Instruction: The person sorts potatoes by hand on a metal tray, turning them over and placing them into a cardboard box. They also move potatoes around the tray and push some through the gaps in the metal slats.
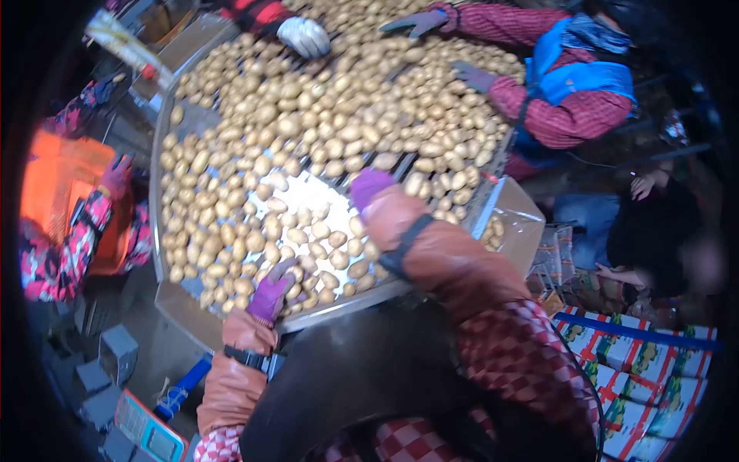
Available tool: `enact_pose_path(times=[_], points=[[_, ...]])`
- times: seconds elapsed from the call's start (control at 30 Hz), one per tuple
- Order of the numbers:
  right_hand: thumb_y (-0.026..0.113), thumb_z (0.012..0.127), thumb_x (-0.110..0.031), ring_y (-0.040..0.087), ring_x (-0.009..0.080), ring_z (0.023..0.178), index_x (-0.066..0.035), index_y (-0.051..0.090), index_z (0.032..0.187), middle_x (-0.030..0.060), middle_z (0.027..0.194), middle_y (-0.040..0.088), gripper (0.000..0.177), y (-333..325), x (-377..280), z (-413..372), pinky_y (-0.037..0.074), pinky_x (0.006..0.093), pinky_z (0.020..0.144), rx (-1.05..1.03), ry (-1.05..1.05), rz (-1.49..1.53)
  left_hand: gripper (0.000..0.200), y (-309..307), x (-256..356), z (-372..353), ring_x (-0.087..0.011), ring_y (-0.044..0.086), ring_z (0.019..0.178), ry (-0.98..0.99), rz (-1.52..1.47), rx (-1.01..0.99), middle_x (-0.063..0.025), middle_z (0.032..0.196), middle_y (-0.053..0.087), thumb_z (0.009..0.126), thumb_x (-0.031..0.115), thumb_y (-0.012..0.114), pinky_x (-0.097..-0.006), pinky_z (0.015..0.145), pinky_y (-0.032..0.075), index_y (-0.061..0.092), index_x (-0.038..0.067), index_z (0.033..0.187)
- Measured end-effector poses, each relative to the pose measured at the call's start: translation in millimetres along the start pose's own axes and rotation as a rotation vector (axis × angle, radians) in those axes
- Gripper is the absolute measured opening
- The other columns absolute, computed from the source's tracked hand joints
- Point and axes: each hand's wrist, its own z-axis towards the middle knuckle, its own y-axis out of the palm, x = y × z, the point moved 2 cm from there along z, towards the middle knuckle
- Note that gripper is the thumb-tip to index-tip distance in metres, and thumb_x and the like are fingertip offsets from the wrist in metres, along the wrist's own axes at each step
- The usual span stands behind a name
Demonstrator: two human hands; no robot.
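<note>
Many potatoes (254,239) lie spread over a wide metal-rimmed sorting table (346,306). My left hand (271,292), in a purple glove, rests among the potatoes at the near edge. Its fingers are apart and touch the potatoes there; I see none held. My right hand (371,187), also gloved in purple, is stretched out over the middle of the table, beside dark roller bars (400,165). The fingers of that hand are turned away and blurred, so whether it holds a potato is hidden. A bright bare patch of the table (308,192) shows between my hands.
Across the table are a co-worker's white glove (304,37) and another worker's grey gloves (416,23). At left a person stands by an orange crate (69,185). Printed boxes (639,369) are stacked at lower right. A cardboard box (516,219) adjoins the right rim.
</note>
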Motion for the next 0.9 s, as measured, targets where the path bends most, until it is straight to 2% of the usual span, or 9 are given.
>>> enact_pose_path(times=[0.17,0.43,0.47,0.53,0.63,0.7,0.77,0.8,0.9], points=[[0.063,0.085,-0.016,0.064,0.0236,0.091,-0.005,0.067,0.103,0.0087,0.099,0.067,0.021,-39.5,24.8,-51.2,0.053,0.0384,0.078,-0.032,0.529,-0.195,0.05,1.7,12.9,-7.3,-0.0178,0.062,0.076,0.01,-0.011,0.001,-0.0111,0.109,0.062,0.098,0.024,0.05,-0.0286,0.063,0.052,0.039,0.005,0.143],[0.064,0.084,-0.02,0.065,0.0221,0.082,-0.007,0.07,0.094,0.0097,0.091,0.068,0.017,-5.4,12.1,47.4,0.053,0.0372,0.071,-0.099,1.303,-0.404,0.052,-25.1,14.0,3.0,-0.0184,0.061,0.075,0.216,-0.3,-0.005,-0.0108,0.111,0.06,0.095,0.022,0.055,-0.0291,0.061,0.052,0.037,0.005,0.141],[0.065,0.084,-0.023,0.065,0.0191,0.084,-0.009,0.07,0.102,0.0083,0.095,0.068,0.023,10.7,3.3,52.2,0.053,0.0344,0.072,0.569,1.526,-0.769,0.051,-21.5,30.1,-0.6,-0.0174,0.061,0.074,0.221,-0.246,0.022,-0.0105,0.11,0.06,0.095,0.021,0.055,-0.0283,0.06,0.051,0.038,0.005,0.141],[0.066,0.087,-0.031,0.061,0.0104,0.091,-0.014,0.064,0.12,-0.0023,0.107,0.065,0.037,44.3,9.2,37.8,0.051,0.0286,0.071,1.63,1.086,-0.818,0.049,-16.4,51.0,8.5,-0.0126,0.058,0.069,0.281,-0.182,0.076,-0.0088,0.106,0.059,0.095,0.015,0.055,-0.0253,0.057,0.049,0.039,0.006,0.14],[0.062,0.094,-0.026,0.058,0.0135,0.108,-0.015,0.055,0.129,0.0064,0.124,0.056,0.037,83.1,30.1,39.2,0.053,0.0316,0.083,0.397,0.863,-1.874,0.048,15.8,95.8,17.7,-0.0099,0.054,0.065,0.374,-0.126,0.024,-0.0065,0.1,0.059,0.095,0.011,0.054,-0.0241,0.055,0.047,0.039,0.005,0.14],[0.061,0.094,-0.023,0.064,0.0164,0.103,-0.015,0.053,0.132,0.0023,0.112,0.062,0.04,98.3,47.1,25.6,0.054,0.0268,0.074,1.114,0.832,-0.898,0.043,45.1,109.4,29.2,-0.0066,0.051,0.064,0.552,0.117,0.069,-0.0033,0.091,0.059,0.096,0.009,0.053,-0.0218,0.054,0.044,0.044,0.003,0.137],[0.066,0.092,-0.031,0.066,0.0163,0.096,-0.016,0.055,0.128,0.0015,0.11,0.062,0.041,92.8,68.9,9.8,0.055,0.0257,0.069,1.598,0.408,-0.067,0.041,82.2,119.9,23.5,-0.01,0.055,0.072,0.533,0.263,0.11,-0.0066,0.097,0.061,0.095,0.01,0.054,-0.0239,0.061,0.047,0.048,0.003,0.135],[0.067,0.09,-0.038,0.065,0.0137,0.082,-0.018,0.058,0.118,-0.0013,0.103,0.063,0.035,94.0,60.2,-11.0,0.055,0.0231,0.063,1.657,0.541,0.02,0.04,100.7,126.4,17.0,-0.0138,0.059,0.078,0.475,0.315,0.12,-0.0096,0.101,0.062,0.095,0.01,0.054,-0.0265,0.067,0.05,0.05,0.003,0.134],[0.06,0.096,-0.029,0.062,0.0135,0.073,-0.018,0.06,0.115,-0.0042,0.084,0.06,0.022,131.7,63.8,55.8,0.054,0.0274,0.057,1.956,0.203,-0.033,0.041,100.7,98.6,52.1,-0.0194,0.059,0.1,0.836,0.683,0.151,-0.0114,0.114,0.06,0.091,0.004,0.056,-0.0303,0.086,0.048,0.054,0.002,0.131]])
